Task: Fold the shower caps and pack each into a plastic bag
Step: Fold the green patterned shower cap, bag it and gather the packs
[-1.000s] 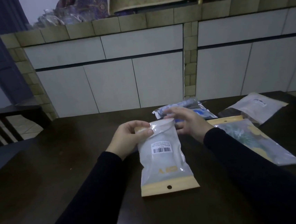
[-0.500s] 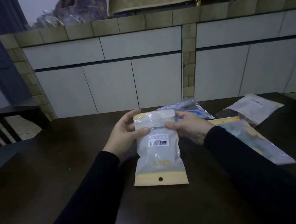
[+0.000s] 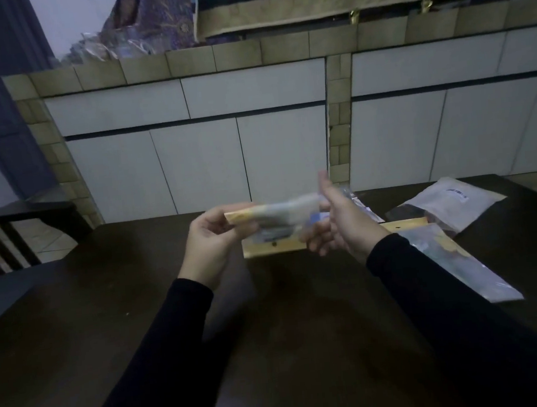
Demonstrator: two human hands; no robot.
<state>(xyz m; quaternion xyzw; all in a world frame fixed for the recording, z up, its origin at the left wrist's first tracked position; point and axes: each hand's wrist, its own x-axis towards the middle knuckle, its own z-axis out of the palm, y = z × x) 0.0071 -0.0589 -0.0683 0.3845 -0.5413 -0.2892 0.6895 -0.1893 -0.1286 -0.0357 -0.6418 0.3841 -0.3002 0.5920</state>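
Up above the middle of the dark table (image 3: pixel 76 336), two hands hold one packed plastic bag (image 3: pixel 278 217). It is blurry. It has a tan strip at each end, and one strip has a small hole. The left hand (image 3: pixel 209 245) pinches the bag's left end between thumb and fingers. The right hand (image 3: pixel 341 225) has its fingers curled under the right end and its thumb sticking up. Both arms wear black sleeves.

Three more packed bags lie toward the table's far right side. One long bag (image 3: pixel 456 260) lies by the right sleeve, which hides part of it. One pale bag (image 3: pixel 450 202) sits near the far right corner. One more bag (image 3: pixel 355 203) peeks out behind the right hand, mostly hidden. Past the table's far edge stands a white tiled wall (image 3: pixel 254 139), and a dark chair (image 3: pixel 8 238) is at the left.
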